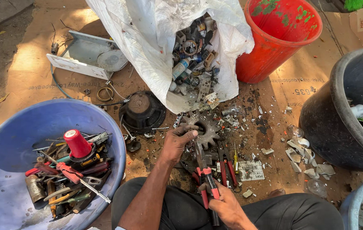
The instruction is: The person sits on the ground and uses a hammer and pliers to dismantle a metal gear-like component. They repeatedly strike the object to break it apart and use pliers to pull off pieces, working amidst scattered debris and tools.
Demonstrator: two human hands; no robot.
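Note:
My left hand reaches forward over the littered cardboard, fingers curled down on a small dark part beside a rusty toothed gear. My right hand sits close to my lap, closed around the red and black handles of a pair of pliers whose jaws point up toward the left hand. More red-handled pliers lie on the ground just right of them.
A blue basin of hand tools stands at left. A white sack of scrap parts lies ahead, a red bucket beside it, a black tub at right. A dark speaker and broken bits litter the cardboard.

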